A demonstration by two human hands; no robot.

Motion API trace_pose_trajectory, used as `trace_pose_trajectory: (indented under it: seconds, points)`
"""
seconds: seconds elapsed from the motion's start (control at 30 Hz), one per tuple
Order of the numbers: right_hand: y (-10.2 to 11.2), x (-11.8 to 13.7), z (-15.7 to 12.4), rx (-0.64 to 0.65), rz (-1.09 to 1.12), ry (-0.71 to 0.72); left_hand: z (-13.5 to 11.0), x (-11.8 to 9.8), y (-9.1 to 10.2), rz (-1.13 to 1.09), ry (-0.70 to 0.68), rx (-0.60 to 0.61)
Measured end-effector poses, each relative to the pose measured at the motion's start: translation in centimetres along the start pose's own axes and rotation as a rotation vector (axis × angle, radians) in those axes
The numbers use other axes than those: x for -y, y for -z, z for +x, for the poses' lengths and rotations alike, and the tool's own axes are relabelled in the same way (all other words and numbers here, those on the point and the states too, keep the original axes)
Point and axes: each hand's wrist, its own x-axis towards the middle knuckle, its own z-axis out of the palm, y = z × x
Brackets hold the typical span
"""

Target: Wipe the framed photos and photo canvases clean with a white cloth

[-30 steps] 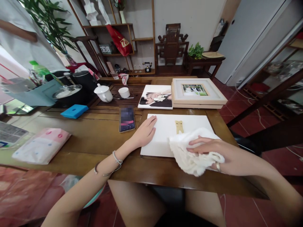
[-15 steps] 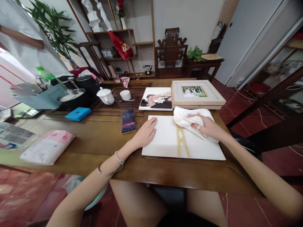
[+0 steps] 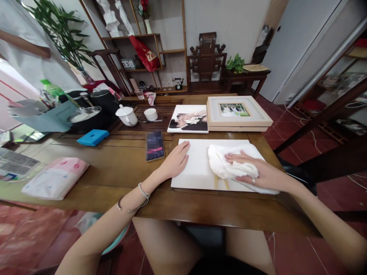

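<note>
A white board with a tan stand strip (image 3: pixel 197 168) lies flat on the wooden table (image 3: pixel 120 168) in front of me. My left hand (image 3: pixel 175 161) rests flat and open on the board's left edge, holding it down. My right hand (image 3: pixel 255 172) presses a white cloth (image 3: pixel 229 165) onto the middle of the board, fingers laid over the cloth and gripping it. The cloth hides most of the tan strip.
Behind the board lie a photo print (image 3: pixel 188 119) and a stack of framed pictures (image 3: pixel 238 113). A phone (image 3: pixel 155 145) lies left of the board. Further left are a teapot (image 3: pixel 126 115), a cup (image 3: pixel 150 114), a blue sponge (image 3: pixel 92 137) and a pink tissue pack (image 3: pixel 56 177).
My right hand slid the cloth from the board's near right corner up to its far edge, then back toward the middle. My left hand stayed put.
</note>
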Motion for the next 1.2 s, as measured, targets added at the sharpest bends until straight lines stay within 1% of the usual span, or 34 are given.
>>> trace_pose_trajectory:
  seconds: [0.07,0.13,0.23,0.33,0.53,0.6,0.67,0.73,0.8,0.9,1.0,1.1,1.2]
  points:
    - [-0.2,-0.8,1.9,-0.088,-0.114,0.001,0.0,0.0,-0.1,0.003,-0.002,-0.006]
    - [-0.4,-1.5,3.5,-0.167,-0.206,-0.038,0.0,0.1,-0.1,0.006,-0.011,-0.012]
    - [-0.6,-2.1,4.2,-0.228,-0.316,-0.085,0.0,0.3,-0.3,0.005,-0.022,-0.021]
    - [-1.1,-1.3,2.7,-0.175,-0.379,0.001,0.0,0.3,-0.2,-0.001,-0.023,-0.028]
    - [-2.0,2.7,-2.5,0.023,-0.376,0.205,0.0,0.0,0.0,0.005,-0.016,-0.014]
    - [-1.9,3.3,-3.2,0.067,-0.348,0.267,0.0,0.0,0.0,0.003,-0.015,-0.018]
    - [-1.6,3.0,-3.1,0.086,-0.316,0.3,0.0,0.0,-0.1,-0.004,-0.01,-0.02]
    - [-1.2,2.0,-2.1,0.07,-0.299,0.283,0.0,0.0,-0.1,-0.011,-0.004,-0.018]
    - [-0.8,0.6,-0.4,0.02,-0.32,0.225,0.0,0.1,-0.1,-0.016,-0.003,-0.019]
    - [-0.3,-1.3,2.4,-0.091,-0.409,0.081,-0.1,0.2,-0.1,-0.017,-0.007,-0.023]
    - [0.0,-2.2,4.4,-0.18,-0.486,-0.048,-0.1,0.2,-0.1,-0.009,-0.007,-0.014]
    - [-0.2,-2.1,4.4,-0.192,-0.499,-0.07,-0.1,0.2,0.0,-0.013,-0.01,-0.015]
    - [-0.9,-0.9,2.4,-0.146,-0.478,-0.025,-0.1,0.1,0.0,-0.016,-0.007,-0.015]
